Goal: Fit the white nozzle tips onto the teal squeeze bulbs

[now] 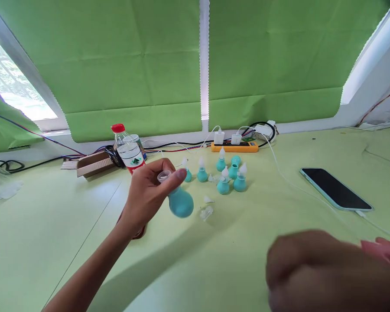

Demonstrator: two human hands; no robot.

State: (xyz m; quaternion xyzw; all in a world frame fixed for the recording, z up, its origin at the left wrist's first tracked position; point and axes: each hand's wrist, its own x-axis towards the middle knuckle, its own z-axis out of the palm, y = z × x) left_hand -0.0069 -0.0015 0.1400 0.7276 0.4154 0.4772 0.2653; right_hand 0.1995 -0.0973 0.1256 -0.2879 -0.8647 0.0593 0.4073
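Observation:
My left hand [152, 184] is closed round the neck of a teal squeeze bulb [181, 203], holding it above the table. A clear plastic collar [164, 175] sits at the bulb's open end, between thumb and fingers. At the lower right, my right hand [308, 268] is smeared by motion; it looks curled, but whether it holds anything does not show. Beyond the left hand stand several teal bulbs with pointed white tips [223, 186], and a bulb without a tip [233, 170]. Small clear plastic pieces [206, 212] lie just right of the held bulb.
A red-capped bottle [130, 151] stands behind my left hand, beside an open cardboard box [95, 164]. An orange power strip [234, 147] with chargers lies at the back. To the right is a phone [336, 188] on a cable. A pink object [383, 249] shows at the right edge.

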